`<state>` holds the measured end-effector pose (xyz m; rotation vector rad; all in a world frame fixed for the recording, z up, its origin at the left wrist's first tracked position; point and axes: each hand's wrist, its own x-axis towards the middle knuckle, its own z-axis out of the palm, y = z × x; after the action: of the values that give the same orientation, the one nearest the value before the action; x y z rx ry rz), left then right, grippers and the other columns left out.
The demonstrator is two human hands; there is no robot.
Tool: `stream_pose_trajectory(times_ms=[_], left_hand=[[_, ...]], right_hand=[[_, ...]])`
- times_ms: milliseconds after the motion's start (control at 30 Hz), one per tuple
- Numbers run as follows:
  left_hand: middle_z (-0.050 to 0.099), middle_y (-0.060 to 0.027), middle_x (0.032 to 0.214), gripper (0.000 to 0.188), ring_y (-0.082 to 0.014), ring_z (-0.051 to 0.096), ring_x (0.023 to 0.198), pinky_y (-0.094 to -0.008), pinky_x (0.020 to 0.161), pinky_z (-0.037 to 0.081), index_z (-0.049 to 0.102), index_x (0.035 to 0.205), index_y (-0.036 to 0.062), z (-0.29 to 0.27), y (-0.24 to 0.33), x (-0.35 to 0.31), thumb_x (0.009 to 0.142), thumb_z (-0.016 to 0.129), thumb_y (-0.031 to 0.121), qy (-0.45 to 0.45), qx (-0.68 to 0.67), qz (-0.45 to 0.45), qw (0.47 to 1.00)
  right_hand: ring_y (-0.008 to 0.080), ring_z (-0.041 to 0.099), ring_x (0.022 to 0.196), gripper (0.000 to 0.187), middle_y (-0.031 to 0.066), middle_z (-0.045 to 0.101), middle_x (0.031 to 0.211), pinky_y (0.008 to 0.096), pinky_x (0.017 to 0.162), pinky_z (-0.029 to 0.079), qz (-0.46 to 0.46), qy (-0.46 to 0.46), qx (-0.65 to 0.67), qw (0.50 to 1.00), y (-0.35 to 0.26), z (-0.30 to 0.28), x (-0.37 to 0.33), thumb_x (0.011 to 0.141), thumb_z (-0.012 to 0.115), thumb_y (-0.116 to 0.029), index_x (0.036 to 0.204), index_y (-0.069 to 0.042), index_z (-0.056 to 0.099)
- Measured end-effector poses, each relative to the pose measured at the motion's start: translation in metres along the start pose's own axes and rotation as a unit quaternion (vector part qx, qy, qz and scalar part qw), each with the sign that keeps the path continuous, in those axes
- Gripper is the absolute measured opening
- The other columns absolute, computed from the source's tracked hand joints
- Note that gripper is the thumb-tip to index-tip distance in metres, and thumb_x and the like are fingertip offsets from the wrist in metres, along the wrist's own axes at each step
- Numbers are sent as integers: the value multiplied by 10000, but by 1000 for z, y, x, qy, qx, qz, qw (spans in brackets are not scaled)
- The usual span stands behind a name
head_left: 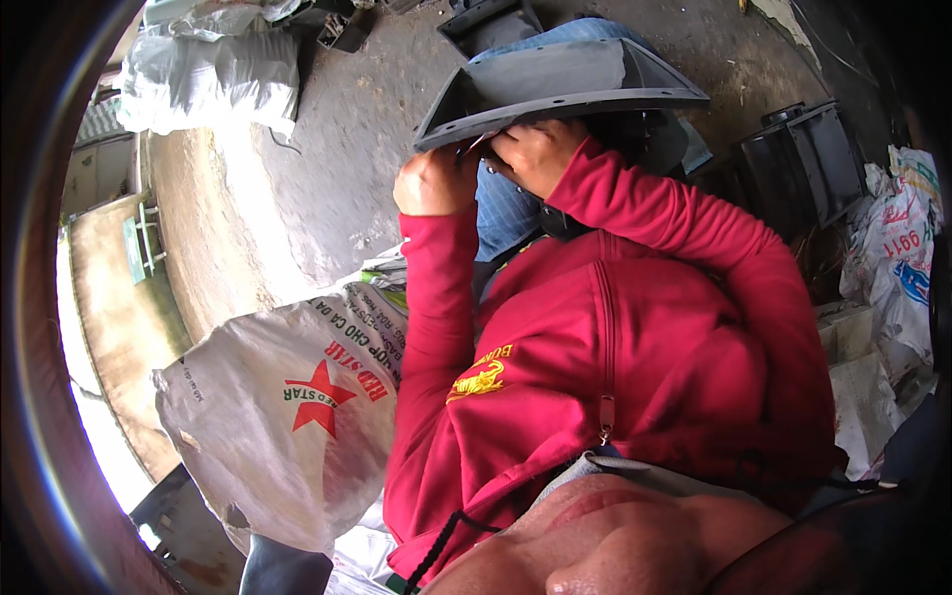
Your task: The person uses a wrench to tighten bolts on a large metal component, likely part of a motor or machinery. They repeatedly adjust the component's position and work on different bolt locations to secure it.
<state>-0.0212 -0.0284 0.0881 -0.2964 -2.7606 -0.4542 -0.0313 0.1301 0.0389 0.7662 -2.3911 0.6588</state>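
Observation:
A dark grey plastic housing, tray-like with sloping walls and small holes along its flat rim, lies tilted over my knees. My left hand is closed at the underside of its near left rim, its fingertips hidden by the plastic. Just to the right, my right hand has its fingers curled under the same rim. Something thin shows between the two hands, too small to name. Blue jeans are visible below and behind the housing.
Similar dark plastic parts lie on the concrete floor: one housing beyond my knees, another at right. A white woven sack sits at my left side. White plastic bags lie far left, a printed sack far right.

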Motion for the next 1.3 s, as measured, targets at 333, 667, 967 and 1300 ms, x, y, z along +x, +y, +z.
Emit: stream_pose_trajectory(times_ms=[333,667,967,1300], left_hand=[[690,-78,784,245,-268,676,658,-368,586,539,730,945,163,-4,0,-30,708,762,217,1,23,15,1000],[674,-77,671,194,-183,649,526,-306,539,503,733,925,108,7,-17,-30,777,762,231,64,-175,-106,977],[681,-83,764,194,-278,664,675,-364,625,532,737,916,155,8,1,-30,726,743,198,42,-13,-52,998],[567,-117,1006,421,-227,604,721,-324,630,509,677,1105,121,17,-13,-49,701,686,3,106,-213,18,971]], right_hand=[[244,640,754,242,63,628,786,365,720,517,-54,-10,-6,998,-4,-2,-16,790,694,-341,823,-103,670],[238,660,823,281,47,686,896,380,752,517,-28,-81,26,996,-2,-13,2,763,720,-328,969,-136,711],[279,666,813,242,94,693,900,405,715,536,-15,-116,72,990,-4,-18,7,764,706,-286,936,-115,704],[285,665,887,327,93,685,983,369,766,534,-8,-104,113,988,3,-17,7,760,735,-253,1046,-108,674]])
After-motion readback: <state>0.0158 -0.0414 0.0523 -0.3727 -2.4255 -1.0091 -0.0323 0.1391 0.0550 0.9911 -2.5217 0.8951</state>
